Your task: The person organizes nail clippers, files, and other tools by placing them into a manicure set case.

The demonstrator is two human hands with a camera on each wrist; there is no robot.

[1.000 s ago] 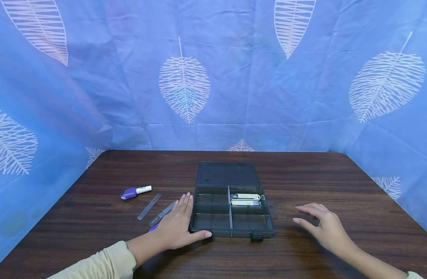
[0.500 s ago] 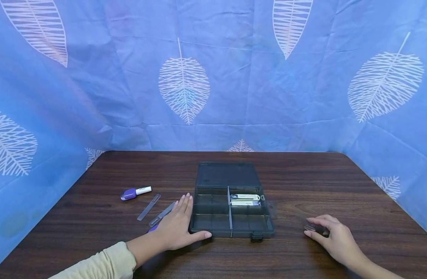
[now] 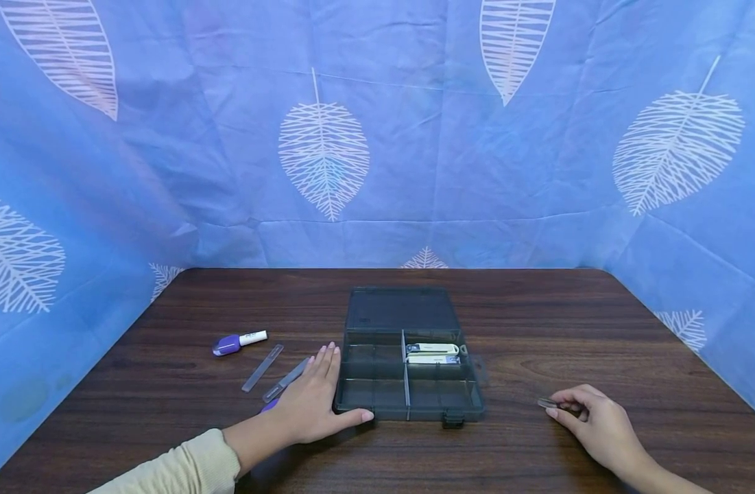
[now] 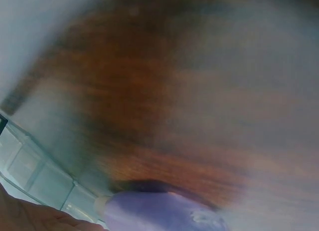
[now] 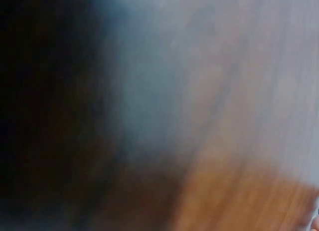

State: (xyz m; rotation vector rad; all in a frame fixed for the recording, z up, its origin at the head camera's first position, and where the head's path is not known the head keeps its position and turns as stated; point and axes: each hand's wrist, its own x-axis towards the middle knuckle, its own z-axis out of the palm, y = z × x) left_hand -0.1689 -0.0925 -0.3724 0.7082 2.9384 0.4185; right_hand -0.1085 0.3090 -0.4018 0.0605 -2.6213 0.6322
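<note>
my right grip (image 3: 602,424) pinches a small clear piece (image 3: 545,403); my left grip (image 3: 313,401), fingers extended, touches the divided box (image 3: 377,396).

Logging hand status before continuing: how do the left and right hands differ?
The left hand is outstretched, while the right hand pinches a small clear piece. The left hand lies beside the box; the right hand is well apart from it. Both hands are bare.

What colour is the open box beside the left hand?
The box is see-through dark grey, clearest in the head view.
</note>
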